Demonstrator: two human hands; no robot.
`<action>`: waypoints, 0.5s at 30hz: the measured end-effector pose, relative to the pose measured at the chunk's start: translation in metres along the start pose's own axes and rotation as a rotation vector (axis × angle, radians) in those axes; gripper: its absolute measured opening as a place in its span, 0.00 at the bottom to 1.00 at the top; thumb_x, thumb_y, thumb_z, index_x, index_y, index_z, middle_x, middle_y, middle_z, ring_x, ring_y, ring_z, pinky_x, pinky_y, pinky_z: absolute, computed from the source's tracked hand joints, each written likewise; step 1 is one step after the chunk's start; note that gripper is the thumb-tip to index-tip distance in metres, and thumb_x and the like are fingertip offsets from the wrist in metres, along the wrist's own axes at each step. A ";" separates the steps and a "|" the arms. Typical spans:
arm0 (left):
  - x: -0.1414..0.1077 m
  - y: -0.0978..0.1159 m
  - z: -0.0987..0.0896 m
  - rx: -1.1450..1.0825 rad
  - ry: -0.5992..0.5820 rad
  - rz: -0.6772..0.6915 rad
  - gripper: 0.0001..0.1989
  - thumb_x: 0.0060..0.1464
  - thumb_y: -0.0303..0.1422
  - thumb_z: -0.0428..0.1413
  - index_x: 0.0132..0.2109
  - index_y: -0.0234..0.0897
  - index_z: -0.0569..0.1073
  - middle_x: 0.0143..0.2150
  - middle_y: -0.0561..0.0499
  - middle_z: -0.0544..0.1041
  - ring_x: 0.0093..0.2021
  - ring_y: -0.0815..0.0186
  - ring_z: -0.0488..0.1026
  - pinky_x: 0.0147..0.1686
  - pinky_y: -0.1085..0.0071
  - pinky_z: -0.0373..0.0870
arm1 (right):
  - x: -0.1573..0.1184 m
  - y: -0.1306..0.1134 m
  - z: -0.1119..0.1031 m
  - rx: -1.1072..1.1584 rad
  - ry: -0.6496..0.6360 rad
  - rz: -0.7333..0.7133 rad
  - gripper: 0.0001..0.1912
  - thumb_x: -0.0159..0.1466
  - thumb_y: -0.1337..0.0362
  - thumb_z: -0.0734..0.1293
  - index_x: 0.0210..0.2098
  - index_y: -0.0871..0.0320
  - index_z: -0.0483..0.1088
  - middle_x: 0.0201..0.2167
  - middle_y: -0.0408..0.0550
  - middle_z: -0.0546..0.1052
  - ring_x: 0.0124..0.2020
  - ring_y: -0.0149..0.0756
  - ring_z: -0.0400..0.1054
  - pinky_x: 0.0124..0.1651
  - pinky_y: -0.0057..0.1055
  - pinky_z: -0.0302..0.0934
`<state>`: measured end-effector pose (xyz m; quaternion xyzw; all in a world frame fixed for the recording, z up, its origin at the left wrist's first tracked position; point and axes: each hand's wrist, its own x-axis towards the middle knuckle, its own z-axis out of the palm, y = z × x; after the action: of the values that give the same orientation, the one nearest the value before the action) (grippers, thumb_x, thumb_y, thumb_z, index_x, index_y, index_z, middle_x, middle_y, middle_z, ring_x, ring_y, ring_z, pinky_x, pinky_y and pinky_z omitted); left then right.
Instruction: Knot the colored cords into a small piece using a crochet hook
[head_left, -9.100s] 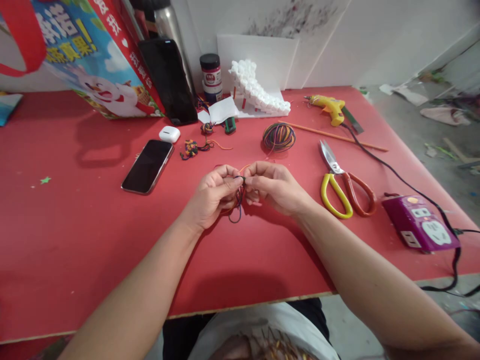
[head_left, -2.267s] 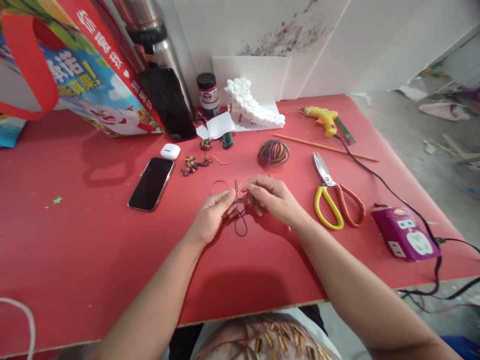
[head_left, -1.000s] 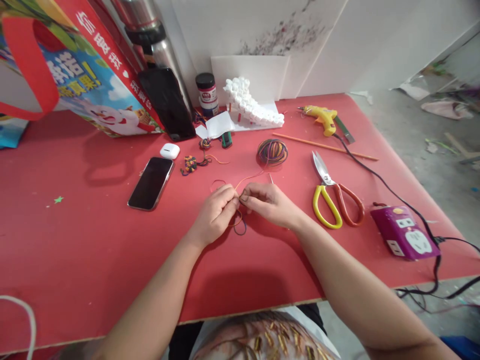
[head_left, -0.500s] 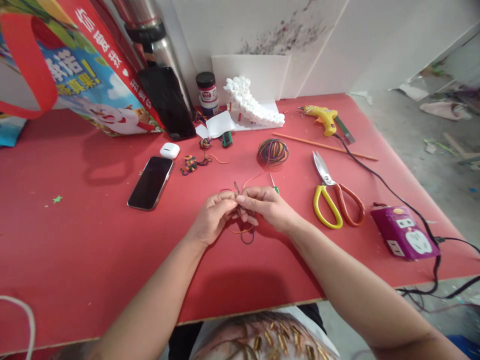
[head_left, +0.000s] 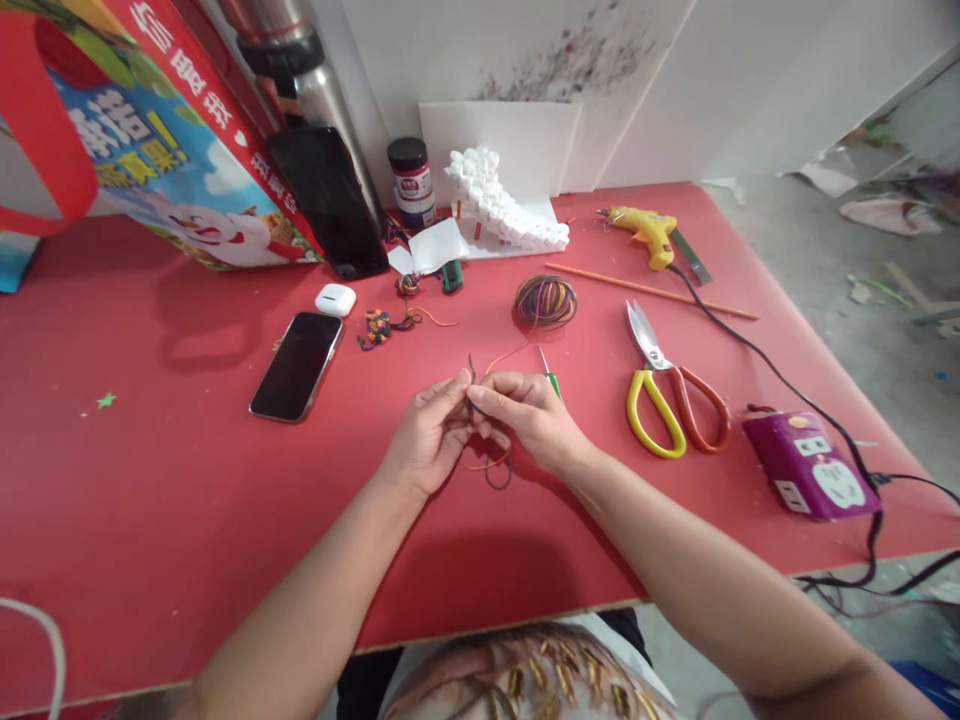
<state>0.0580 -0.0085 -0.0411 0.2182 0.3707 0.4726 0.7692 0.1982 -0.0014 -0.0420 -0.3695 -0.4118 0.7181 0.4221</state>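
My left hand (head_left: 429,432) and my right hand (head_left: 529,412) meet over the front middle of the table. Both are closed, pinching a thin multicoloured cord (head_left: 499,486) between the fingertips. A short dark end stands up above the fingers, and a dark and orange loop hangs below them. From the hands an orange strand runs back to a wound ball of cord (head_left: 546,303). Just beyond my right hand lies a thin tool with a green handle (head_left: 553,384), partly covered by the hand. The cord inside my fingers is hidden.
Scissors (head_left: 660,380), a purple power socket block (head_left: 811,465) and a yellow glue gun (head_left: 643,232) lie to the right. A phone (head_left: 298,366), earbud case (head_left: 335,299) and small knotted cord piece (head_left: 377,326) are on the left. A white beaded model (head_left: 506,205) stands behind.
My left fingers have shifted and straightened slightly at the pinch, and the cord end above them now stands up as a single thin tip. The view has shifted a little.
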 end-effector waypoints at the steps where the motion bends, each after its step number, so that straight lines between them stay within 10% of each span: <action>1: 0.000 0.000 0.000 -0.007 0.004 -0.009 0.19 0.48 0.42 0.73 0.26 0.34 0.75 0.20 0.53 0.76 0.21 0.69 0.75 0.24 0.75 0.74 | 0.000 0.000 0.000 -0.006 0.000 0.002 0.28 0.57 0.41 0.78 0.23 0.59 0.72 0.16 0.40 0.72 0.13 0.24 0.59 0.17 0.24 0.50; 15: 0.001 0.000 -0.006 -0.047 -0.041 -0.082 0.18 0.57 0.41 0.68 0.27 0.34 0.75 0.20 0.51 0.77 0.19 0.64 0.77 0.23 0.69 0.77 | -0.002 -0.002 0.001 0.034 -0.028 0.042 0.27 0.56 0.41 0.78 0.23 0.59 0.72 0.16 0.41 0.74 0.12 0.26 0.64 0.16 0.24 0.63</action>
<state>0.0532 -0.0078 -0.0449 0.1940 0.3524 0.4448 0.8002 0.1984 -0.0028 -0.0398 -0.3605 -0.3977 0.7389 0.4074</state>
